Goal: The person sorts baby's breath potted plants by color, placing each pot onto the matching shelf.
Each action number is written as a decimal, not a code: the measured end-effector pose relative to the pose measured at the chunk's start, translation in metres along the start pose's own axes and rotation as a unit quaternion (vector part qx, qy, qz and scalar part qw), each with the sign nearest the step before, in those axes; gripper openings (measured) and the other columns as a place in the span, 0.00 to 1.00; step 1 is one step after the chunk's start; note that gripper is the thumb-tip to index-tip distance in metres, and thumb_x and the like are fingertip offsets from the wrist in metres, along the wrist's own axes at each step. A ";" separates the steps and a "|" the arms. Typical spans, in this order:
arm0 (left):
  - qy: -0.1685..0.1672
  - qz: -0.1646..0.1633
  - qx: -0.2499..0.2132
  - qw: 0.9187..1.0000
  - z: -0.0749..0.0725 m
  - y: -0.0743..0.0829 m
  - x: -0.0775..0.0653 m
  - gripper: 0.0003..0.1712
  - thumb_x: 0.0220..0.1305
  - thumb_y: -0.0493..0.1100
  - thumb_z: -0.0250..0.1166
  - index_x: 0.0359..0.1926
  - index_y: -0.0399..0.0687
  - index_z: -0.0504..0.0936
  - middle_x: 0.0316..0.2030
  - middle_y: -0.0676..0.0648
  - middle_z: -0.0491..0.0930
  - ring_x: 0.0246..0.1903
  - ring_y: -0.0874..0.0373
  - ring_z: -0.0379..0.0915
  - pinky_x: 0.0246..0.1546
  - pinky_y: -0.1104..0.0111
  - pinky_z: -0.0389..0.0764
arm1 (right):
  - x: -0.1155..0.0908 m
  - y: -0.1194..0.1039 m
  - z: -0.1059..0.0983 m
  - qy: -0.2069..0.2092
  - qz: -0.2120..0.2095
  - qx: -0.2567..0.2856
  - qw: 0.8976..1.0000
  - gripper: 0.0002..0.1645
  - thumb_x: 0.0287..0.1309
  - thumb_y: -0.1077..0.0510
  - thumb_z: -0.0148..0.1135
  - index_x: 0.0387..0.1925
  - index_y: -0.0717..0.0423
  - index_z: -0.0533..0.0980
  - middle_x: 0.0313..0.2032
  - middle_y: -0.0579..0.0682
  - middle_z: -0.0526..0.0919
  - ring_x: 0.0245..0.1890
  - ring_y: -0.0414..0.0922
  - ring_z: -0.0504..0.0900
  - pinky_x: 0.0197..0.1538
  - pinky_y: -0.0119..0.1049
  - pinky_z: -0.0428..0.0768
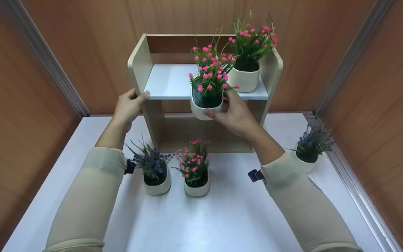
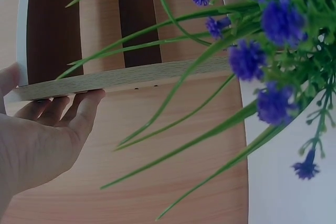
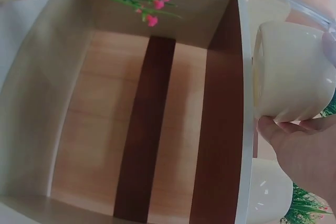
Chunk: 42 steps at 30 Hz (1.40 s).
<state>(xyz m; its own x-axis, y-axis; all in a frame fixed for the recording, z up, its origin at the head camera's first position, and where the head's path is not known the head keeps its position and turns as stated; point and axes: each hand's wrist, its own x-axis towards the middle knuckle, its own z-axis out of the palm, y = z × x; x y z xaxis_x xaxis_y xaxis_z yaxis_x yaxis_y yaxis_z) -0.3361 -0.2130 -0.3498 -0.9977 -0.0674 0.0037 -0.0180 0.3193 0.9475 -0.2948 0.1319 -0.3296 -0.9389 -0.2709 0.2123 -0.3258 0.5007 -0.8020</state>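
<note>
My right hand (image 1: 238, 113) holds a white pot (image 1: 198, 111) with pink flowers at the front edge of a small two-tier shelf's white upper board (image 1: 170, 82). Thumb and fingers are on opposite sides of that pot, seen closer in the right wrist view as a white pot (image 3: 291, 72). On the right of the same board stands another white pot (image 1: 245, 79) of pink flowers, behind the held one. My left hand (image 1: 126, 106) grips the shelf's left side panel (image 1: 138, 66). In the left wrist view, its fingers lie along the outer face of the panel (image 2: 131, 77).
In front of the shelf, a pot of purple flowers (image 1: 157, 189) and a pot of pink flowers (image 1: 197, 190) stand side by side on the white table (image 1: 187, 231). Another purple-flowered pot (image 1: 306, 162) is at the right edge, by my sleeve. Wooden walls (image 1: 373, 87) enclose the table.
</note>
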 end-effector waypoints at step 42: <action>-0.002 0.001 -0.008 1.000 0.000 -0.003 0.001 0.41 0.81 0.62 0.59 0.86 0.56 0.61 0.84 0.42 0.62 0.82 0.39 0.62 0.81 0.41 0.66 | 0.077 -0.010 0.007 0.034 0.072 -0.010 0.997 0.57 0.70 0.31 0.67 0.85 0.51 0.52 0.84 0.52 0.62 0.84 0.45 0.65 0.86 0.45 0.64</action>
<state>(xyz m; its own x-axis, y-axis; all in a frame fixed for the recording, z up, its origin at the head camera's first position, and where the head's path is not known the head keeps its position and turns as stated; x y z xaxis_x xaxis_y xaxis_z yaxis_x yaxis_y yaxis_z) -0.3375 -0.2139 -0.3523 -0.9981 -0.0620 0.0050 -0.0142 0.3041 0.9525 -0.3633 0.0999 -0.3089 -0.9813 -0.1386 0.1334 -0.1881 0.5464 -0.8161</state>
